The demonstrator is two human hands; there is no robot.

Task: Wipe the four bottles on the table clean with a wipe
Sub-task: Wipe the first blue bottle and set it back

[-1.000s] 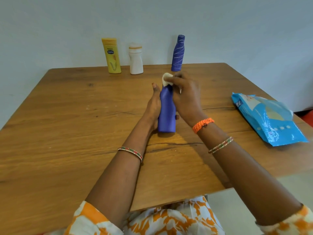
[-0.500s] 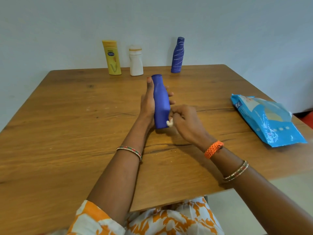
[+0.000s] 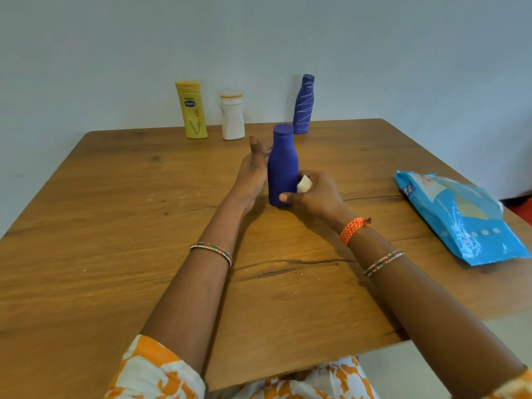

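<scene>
Your right hand (image 3: 313, 194) grips the lower body of the plain blue bottle (image 3: 282, 165), thumb across its front, with a small white wipe (image 3: 304, 184) pinched against the bottle's right side. The bottle stands upright near the middle of the table (image 3: 115, 226). Your left hand (image 3: 253, 171) is open, fingers straight, palm just beside the bottle's left side; contact cannot be confirmed. Along the far edge stand a yellow bottle (image 3: 192, 110), a white bottle (image 3: 232, 116) and a patterned blue bottle (image 3: 303, 106). A blue wipes packet (image 3: 460, 217) lies at the right edge.
</scene>
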